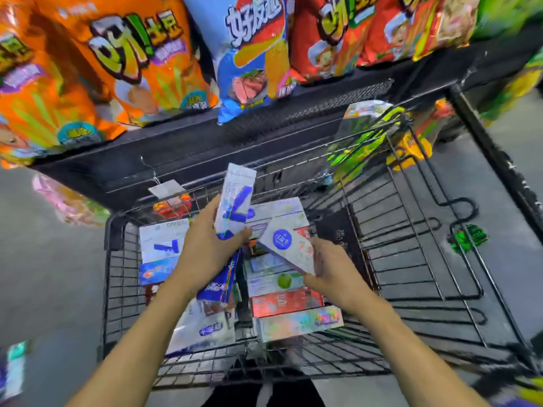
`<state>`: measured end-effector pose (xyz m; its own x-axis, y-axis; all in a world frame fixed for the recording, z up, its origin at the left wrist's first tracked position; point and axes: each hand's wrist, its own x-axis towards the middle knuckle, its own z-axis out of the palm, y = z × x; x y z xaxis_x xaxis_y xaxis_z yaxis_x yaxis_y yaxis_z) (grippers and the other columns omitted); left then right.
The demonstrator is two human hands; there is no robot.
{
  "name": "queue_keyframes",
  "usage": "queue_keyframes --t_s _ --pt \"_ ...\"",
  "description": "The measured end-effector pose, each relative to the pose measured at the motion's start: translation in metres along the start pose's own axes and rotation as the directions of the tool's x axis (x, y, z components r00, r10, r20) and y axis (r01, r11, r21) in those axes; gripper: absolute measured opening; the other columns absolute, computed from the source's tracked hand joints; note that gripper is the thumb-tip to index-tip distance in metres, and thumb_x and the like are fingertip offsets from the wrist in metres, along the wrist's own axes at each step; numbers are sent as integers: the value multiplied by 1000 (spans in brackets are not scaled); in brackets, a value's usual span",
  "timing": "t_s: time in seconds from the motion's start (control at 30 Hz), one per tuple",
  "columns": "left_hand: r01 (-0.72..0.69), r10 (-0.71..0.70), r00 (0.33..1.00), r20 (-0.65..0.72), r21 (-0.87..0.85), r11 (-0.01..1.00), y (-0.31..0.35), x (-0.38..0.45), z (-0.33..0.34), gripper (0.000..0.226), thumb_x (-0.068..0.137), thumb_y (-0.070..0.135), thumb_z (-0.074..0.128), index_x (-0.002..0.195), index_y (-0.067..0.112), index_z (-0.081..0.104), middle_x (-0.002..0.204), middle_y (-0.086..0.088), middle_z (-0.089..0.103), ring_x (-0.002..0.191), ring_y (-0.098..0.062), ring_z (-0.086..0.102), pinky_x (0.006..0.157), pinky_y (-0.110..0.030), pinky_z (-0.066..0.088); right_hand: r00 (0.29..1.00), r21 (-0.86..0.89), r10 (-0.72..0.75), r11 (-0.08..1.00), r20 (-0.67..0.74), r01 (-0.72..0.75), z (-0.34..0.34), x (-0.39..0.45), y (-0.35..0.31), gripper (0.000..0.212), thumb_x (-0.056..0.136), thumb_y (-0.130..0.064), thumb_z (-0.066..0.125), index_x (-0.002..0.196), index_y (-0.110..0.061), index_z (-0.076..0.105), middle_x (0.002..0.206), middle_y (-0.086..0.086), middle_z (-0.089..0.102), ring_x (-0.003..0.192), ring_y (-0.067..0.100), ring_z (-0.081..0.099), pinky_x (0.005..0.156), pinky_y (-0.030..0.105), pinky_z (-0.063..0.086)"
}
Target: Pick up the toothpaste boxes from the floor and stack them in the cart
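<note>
Two bare forearms reach over the cart [117,289]: left hand [205,248] grips a white-and-blue toothpaste box [235,198], right hand [335,274] another box [286,245], above stacked boxes [285,302]; snack bags [117,69] line the shelf [205,142] beyond.

Toothpaste boxes [282,301] lie stacked in the cart [411,259]; snack bags [132,69] on the shelf [205,142] behind.

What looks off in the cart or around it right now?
Boxes in the cart lie at mixed angles, not a neat stack: a blue box sits tilted against the flat rows. A box lies outside the cart at lower left. Each hand, left and right, holds a box above the pile.
</note>
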<state>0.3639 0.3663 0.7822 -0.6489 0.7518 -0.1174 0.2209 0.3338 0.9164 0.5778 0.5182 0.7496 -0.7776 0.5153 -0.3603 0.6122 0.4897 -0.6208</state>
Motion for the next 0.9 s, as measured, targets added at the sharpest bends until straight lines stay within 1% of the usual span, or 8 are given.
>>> queue_keyframes --t_s 0.1,0.2,0.3,0.37,0.47,0.57,0.7,0.9 --pt "15 -17 999 33 46 999 -25 7 11 72 83 17 82 114 73 49 105 41 65 88 16 64 71 0 42 996 -173 -35 984 80 48 25 21 22 77 80 -31 79 144 -7 46 125 16 58 115 33 51 92 38 35" --pt "63 -68 996 65 73 995 -49 8 22 66 84 28 83 127 62 46 115 38 61 101 15 59 79 0 40 983 -362 -46 926 180 109 48 37 42 80 91 -44 67 154 -11 31 136 14 47 125 34 45 102 39 35" --pt "90 -101 991 89 113 989 -69 7 31 77 84 29 82 118 80 36 109 52 55 100 23 57 75 4 38 956 -494 -31 851 293 179 69 51 59 77 93 -42 60 156 -14 25 146 10 40 132 32 41 104 39 29" --pt "103 -117 989 92 142 985 -83 4 36 76 83 30 83 113 82 35 104 55 54 94 24 58 71 4 39 940 -540 -28 813 339 219 83 59 71 75 94 -38 58 156 -15 23 149 10 38 133 30 39 106 38 29" --pt "132 -145 987 63 172 976 -106 -4 44 63 81 30 84 115 61 41 95 59 52 83 28 56 66 5 38 918 -567 -42 775 395 279 100 66 89 76 95 -39 58 157 -13 22 152 11 35 135 32 37 109 38 29" --pt "183 -196 979 54 185 966 -128 -12 51 63 79 32 85 122 41 41 91 54 56 81 20 61 63 2 40 895 -579 -81 735 439 351 114 70 105 78 94 -37 58 158 -10 22 157 12 32 139 32 33 114 39 28" --pt "197 -214 975 56 220 955 -145 -20 60 63 79 31 85 124 36 41 92 35 63 82 20 61 63 3 40 889 -555 -93 750 449 359 128 73 122 77 93 -31 56 159 -11 21 158 13 30 142 35 28 118 44 26" --pt "185 -208 976 61 261 947 -157 -17 70 61 81 29 83 125 33 42 101 36 55 82 26 57 62 5 38 888 -541 -65 772 456 334 142 83 133 74 92 -17 59 156 -11 23 152 13 33 138 36 30 113 44 35"
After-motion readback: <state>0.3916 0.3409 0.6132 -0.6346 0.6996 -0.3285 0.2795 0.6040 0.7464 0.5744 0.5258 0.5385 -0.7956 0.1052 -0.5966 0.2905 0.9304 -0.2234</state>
